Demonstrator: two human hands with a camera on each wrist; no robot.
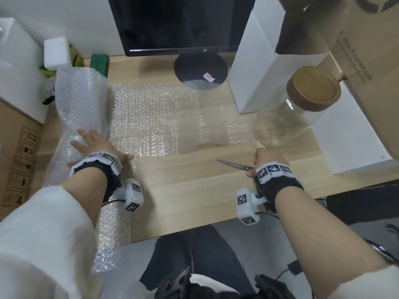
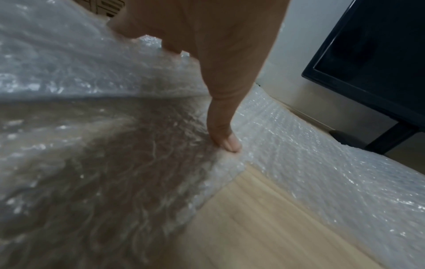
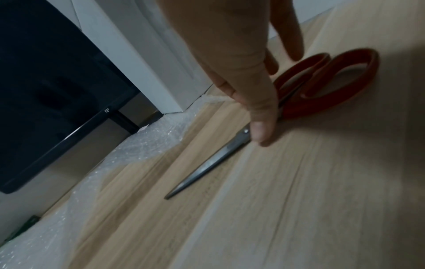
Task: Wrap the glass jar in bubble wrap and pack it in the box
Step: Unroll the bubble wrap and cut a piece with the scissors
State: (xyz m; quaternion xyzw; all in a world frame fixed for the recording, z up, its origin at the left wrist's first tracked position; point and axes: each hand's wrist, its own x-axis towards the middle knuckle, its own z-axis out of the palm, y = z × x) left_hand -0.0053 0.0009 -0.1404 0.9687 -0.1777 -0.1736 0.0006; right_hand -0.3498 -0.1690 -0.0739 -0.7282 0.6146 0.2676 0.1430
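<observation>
Glass jar [image 1: 295,108] waits beside our flat bubble wrap [image 1: 164,117].
Our left hand [image 1: 95,143] presses the roll [image 1: 82,100], fingers spread; our right hand [image 3: 241,63] hangs loose-fingered over the scissors [image 3: 264,116].

The counter [image 1: 194,182] has a light wood-grain top. A black monitor [image 1: 181,24] on a round black base [image 1: 200,67] stands at the rear edge, against a white wall [image 1: 64,18]. The floor [image 1: 269,244] below the front edge is grey, with black cables [image 1: 287,270] lying on it.
</observation>
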